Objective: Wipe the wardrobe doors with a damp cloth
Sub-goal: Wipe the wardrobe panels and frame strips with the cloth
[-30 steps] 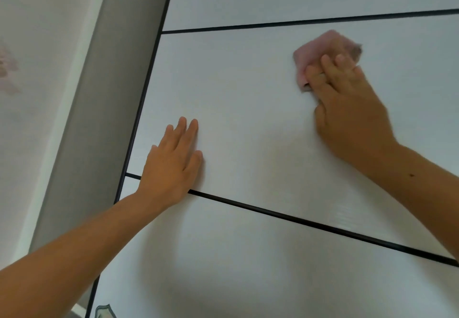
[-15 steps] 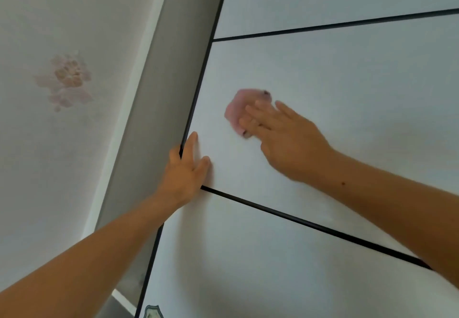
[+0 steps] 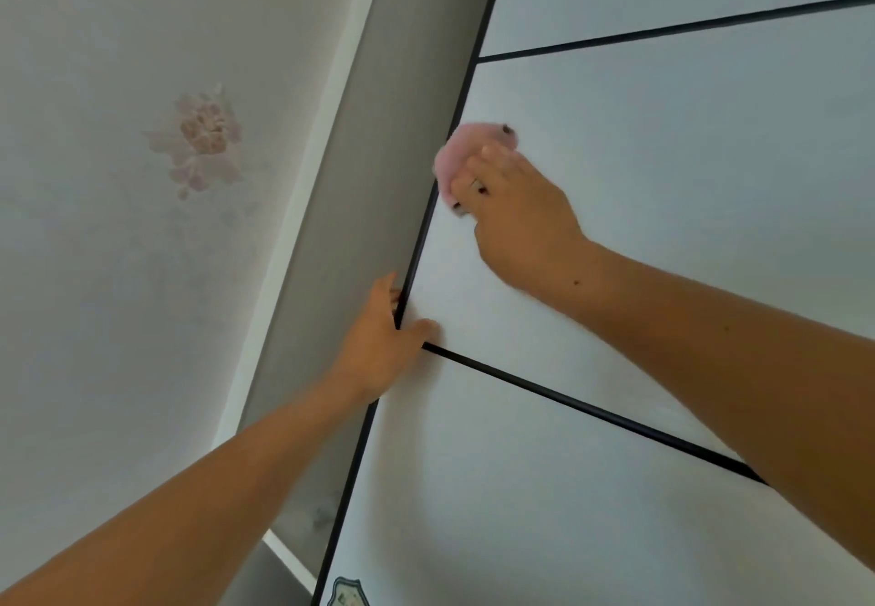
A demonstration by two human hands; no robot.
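From where I stand there is only the view from the person's head to go by, looking up the front of the wardrobe door (image 3: 663, 188). In the last second the right hand (image 3: 521, 217) has swept the pink cloth (image 3: 455, 156) from the right part of the middle panel across to its left side, so the cloth now sits against the panel, touching or just beside the black edge trim (image 3: 423, 236). The fingers look bent over the bunched cloth, with scraps of it showing between them, holding it and pressing it to the door, though the blur hides the finer detail. The left hand (image 3: 379, 349) has shifted too: it lay flat on the panel with fingers spread, and now it grips the door's edge, fingers hooked out of sight behind the trim and thumb lying on the front, just above the dark dividing strip (image 3: 568, 404). The view has swung left with the stroke, bringing in the grey side panel (image 3: 355, 188) and the flowered wall (image 3: 203, 141). I would say one full pass across this panel has reached its end, the left hand steadying the door. The panel below the strip and the one above look yet to be done.
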